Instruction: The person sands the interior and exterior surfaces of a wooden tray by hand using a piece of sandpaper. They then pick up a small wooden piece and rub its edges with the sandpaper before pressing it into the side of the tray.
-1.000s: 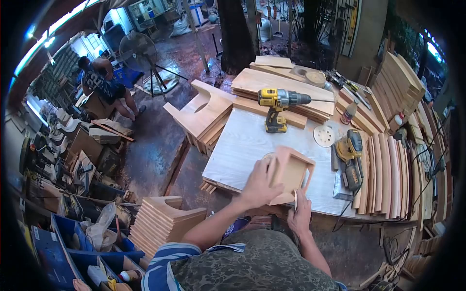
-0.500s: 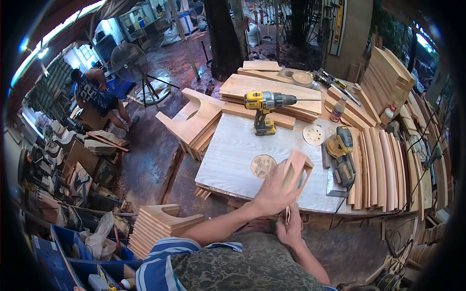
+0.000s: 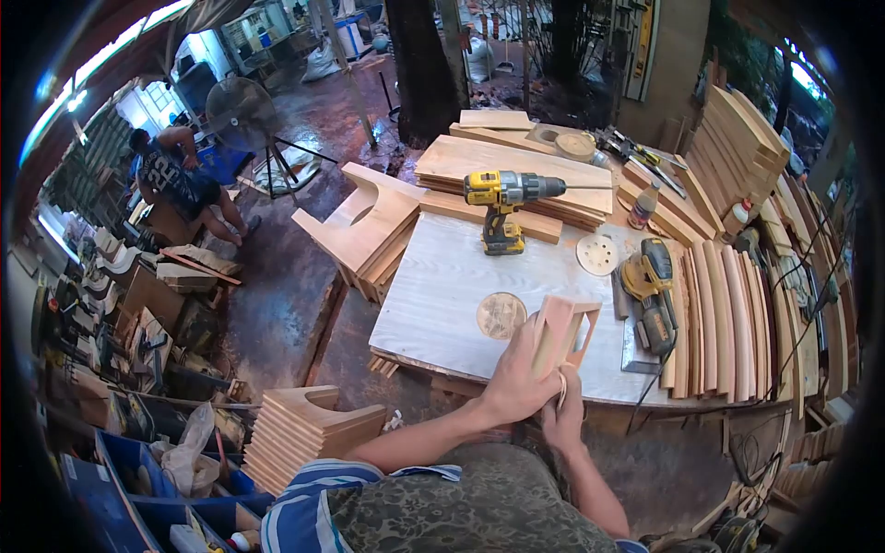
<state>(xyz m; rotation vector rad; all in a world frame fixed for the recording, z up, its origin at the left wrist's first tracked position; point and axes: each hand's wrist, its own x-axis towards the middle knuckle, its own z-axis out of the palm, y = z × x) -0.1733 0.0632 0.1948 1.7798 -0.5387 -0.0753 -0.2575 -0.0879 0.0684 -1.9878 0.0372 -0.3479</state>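
My left hand [image 3: 513, 380] is closed around a small wooden frame piece [image 3: 556, 334] with an open slot in its side, holding it tilted above the front edge of the work table [image 3: 424, 318]. Just below, my right hand [image 3: 564, 419] is up against the near end of that piece. Its fingers pinch a thin, pale folded sheet [image 3: 562, 389], mostly hidden, which may be sandpaper. A round perforated disc [image 3: 501, 315] lies on the table beside my left hand.
On the table are a yellow cordless drill [image 3: 505, 207], a sander [image 3: 648, 295], another sanding disc [image 3: 597, 255], a bottle [image 3: 643, 205] and stacked boards [image 3: 512, 170]. Curved slats [image 3: 724, 323] line the right side. Cut panels [image 3: 309, 433] stand lower left; a person [image 3: 180, 180] sits beyond.
My right hand has risen toward the wooden frame piece, bringing the thin sheet against its lower end. The piece has shifted slightly right and down in my left hand.
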